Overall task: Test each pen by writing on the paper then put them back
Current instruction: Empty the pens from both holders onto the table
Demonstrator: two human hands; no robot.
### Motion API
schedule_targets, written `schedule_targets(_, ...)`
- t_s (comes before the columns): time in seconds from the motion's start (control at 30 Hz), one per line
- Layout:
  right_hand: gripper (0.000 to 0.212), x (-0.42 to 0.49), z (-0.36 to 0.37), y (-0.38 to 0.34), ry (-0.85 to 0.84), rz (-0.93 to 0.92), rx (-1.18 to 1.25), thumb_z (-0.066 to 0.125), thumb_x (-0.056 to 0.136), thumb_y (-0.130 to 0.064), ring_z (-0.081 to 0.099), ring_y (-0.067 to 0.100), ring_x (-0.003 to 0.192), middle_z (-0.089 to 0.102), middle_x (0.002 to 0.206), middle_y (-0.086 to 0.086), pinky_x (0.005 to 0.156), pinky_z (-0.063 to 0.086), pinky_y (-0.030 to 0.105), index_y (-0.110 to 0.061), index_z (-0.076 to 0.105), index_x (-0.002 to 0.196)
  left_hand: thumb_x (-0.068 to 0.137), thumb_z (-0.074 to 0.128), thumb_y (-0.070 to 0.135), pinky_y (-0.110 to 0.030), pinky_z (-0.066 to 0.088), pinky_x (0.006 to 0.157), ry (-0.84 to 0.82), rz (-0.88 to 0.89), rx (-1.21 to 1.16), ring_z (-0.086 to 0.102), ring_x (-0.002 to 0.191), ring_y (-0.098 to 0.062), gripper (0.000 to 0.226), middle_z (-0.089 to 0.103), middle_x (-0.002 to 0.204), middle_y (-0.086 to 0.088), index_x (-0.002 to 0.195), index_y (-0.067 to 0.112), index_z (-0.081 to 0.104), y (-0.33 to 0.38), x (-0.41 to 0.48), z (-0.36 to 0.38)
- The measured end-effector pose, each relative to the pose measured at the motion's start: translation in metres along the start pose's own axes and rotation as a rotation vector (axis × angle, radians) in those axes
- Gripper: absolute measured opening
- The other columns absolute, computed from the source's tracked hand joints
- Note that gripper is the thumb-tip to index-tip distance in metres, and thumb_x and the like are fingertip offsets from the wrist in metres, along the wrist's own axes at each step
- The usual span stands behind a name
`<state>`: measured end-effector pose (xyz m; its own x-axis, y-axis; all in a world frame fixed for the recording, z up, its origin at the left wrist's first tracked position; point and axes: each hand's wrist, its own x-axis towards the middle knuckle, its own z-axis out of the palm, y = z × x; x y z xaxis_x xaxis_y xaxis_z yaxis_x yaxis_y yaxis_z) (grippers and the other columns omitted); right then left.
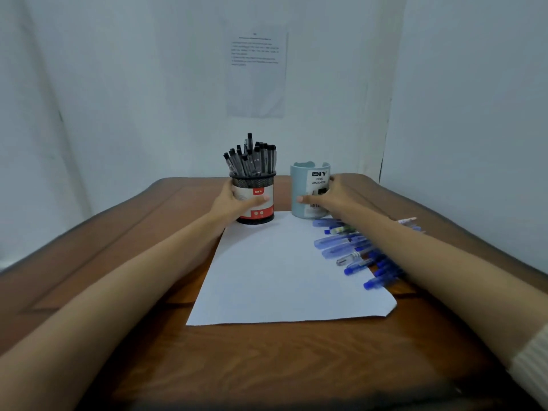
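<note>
Black pens (252,161) upright; blue pens (336,244) flat, crosswise.

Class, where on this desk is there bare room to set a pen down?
Free: middle and left of the white paper sheet; the brown wooden table nearer than it. Crowded: the sheet's right side under blue pens, and the far end, where the left hand grips the black mesh pen holder, the right hand the pale blue organiser.

Tabletop (267,366): pen holder (258,215), pens (252,161) standing in it, within left hand (234,203); desk organiser (308,179) within right hand (335,194), just right of it; paper (275,277) before both hands, between the forearms; loose pens (347,247) under right forearm, overlapping paper's right edge
</note>
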<state>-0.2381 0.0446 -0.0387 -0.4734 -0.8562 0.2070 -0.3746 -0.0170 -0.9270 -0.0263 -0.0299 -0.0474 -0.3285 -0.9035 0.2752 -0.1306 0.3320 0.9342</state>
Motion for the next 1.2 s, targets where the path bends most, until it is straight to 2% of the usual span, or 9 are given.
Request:
schedule_targets(0.07, 0.105, -0.007, 0.002, -0.004, -0.035, 0.012, -0.045, 0.09, 0.054, -0.031, 0.05, 0.024, 0.119, 0.05, 0.129, 0.009, 0.099, 0.045, 0.043, -0.006, 0.026, 0.134, 0.061, 0.085, 0.026, -0.043, 0.046, 0.098, 0.017, -0.008, 0.005, 0.055, 0.114, -0.021, 0.087, 0.055, 0.129, -0.003, 0.134, 0.017, 0.039, 0.0, 0.001, 0.002)
schedule_targets(0.13, 0.133, -0.017, 0.004, -0.012, 0.029, -0.023, -0.118, 0.088, 0.039, -0.054, 0.041, 0.029, 0.127, 0.042, 0.137, 0.012, 0.104, 0.039, 0.049, -0.009, 0.015, 0.14, 0.061, 0.085, 0.021, -0.042, 0.047, 0.098, 0.046, -0.031, -0.011, 0.054, 0.115, -0.022, 0.086, 0.054, 0.129, -0.004, 0.133, 0.014, 0.038, 0.001, 0.003, 0.002)
schedule_targets(0.17, 0.134, -0.024, 0.004, -0.017, 0.084, -0.063, -0.188, 0.086, 0.041, -0.057, 0.034, 0.031, 0.131, 0.037, 0.139, 0.013, 0.106, 0.034, 0.048, -0.009, 0.013, 0.142, 0.06, 0.086, 0.02, -0.043, 0.047, 0.098, 0.052, -0.045, -0.023, 0.054, 0.115, -0.023, 0.087, 0.053, 0.129, -0.005, 0.132, 0.013, 0.038, 0.001, 0.004, 0.001)
schedule_targets(0.3, 0.076, -0.07, 0.014, -0.027, 0.272, -0.293, -0.374, 0.074, 0.075, -0.025, 0.032, 0.026, 0.123, 0.034, 0.13, 0.013, 0.093, 0.029, 0.029, -0.008, 0.029, 0.133, 0.053, 0.089, 0.019, -0.048, 0.047, 0.096, 0.026, -0.086, -0.047, 0.055, 0.115, -0.026, 0.091, 0.054, 0.129, -0.007, 0.128, 0.013, 0.039, 0.004, 0.008, -0.003)
schedule_targets(0.4, 0.054, -0.098, 0.022, -0.021, 0.063, -0.396, -0.464, 0.066, 0.083, -0.022, 0.033, 0.024, 0.121, 0.039, 0.126, 0.01, 0.087, 0.029, 0.027, -0.012, 0.036, 0.127, 0.042, 0.093, 0.025, -0.049, 0.048, 0.094, 0.031, -0.087, -0.04, 0.056, 0.114, -0.027, 0.101, 0.054, 0.128, -0.009, 0.127, 0.011, 0.04, 0.006, 0.009, -0.005)
schedule_targets(0.57, 0.056, -0.104, 0.019, -0.015, -0.473, -0.375, -0.917, 0.038, 0.097, -0.046, 0.02, 0.022, 0.14, 0.024, 0.152, 0.004, 0.112, 0.023, 0.042, -0.026, 0.023, 0.147, 0.052, 0.089, 0.017, -0.049, 0.05, 0.092, 0.093, -0.05, -0.007, 0.057, 0.113, -0.025, 0.088, 0.056, 0.128, -0.006, 0.128, 0.014, 0.045, 0.013, -0.004, -0.009)
schedule_targets(0.83, 0.054, -0.101, 0.017, -0.013, -0.519, -0.366, -1.022, 0.023, 0.099, -0.049, 0.019, 0.02, 0.143, 0.018, 0.156, 0.002, 0.117, 0.016, 0.039, -0.028, 0.022, 0.148, 0.059, 0.086, 0.022, -0.038, 0.055, 0.08, 0.052, 0.031, 0.143, 0.059, 0.106, -0.021, 0.078, 0.057, 0.117, 0.0, 0.127, 0.019, 0.046, 0.039, -0.049, -0.057)
schedule_targets(1.07, 0.054, -0.101, 0.016, -0.012, -0.534, -0.376, -1.01, 0.023, 0.099, -0.048, 0.02, 0.019, 0.142, 0.019, 0.156, 0.002, 0.117, 0.014, 0.035, -0.027, 0.023, 0.148, 0.035, 0.074, 0.06, -0.012, 0.042, 0.084, -0.018, 0.42, 0.763, 0.056, 0.103, -0.009, 0.1, 0.06, 0.114, 0.008, 0.125, 0.023, 0.051, 0.058, -0.111, -0.135)
schedule_targets(1.2, 0.053, -0.103, 0.018, -0.014, -0.541, -0.385, -1.001, 0.023, 0.099, -0.047, 0.021, 0.018, 0.142, 0.021, 0.155, 0.003, 0.115, 0.014, 0.034, -0.026, 0.024, 0.148, 0.043, 0.072, 0.061, -0.034, 0.05, 0.085, -0.032, 0.527, 1.094, 0.06, 0.102, -0.017, 0.095, 0.063, 0.113, 0.003, 0.128, 0.025, 0.051, 0.051, -0.13, -0.155)
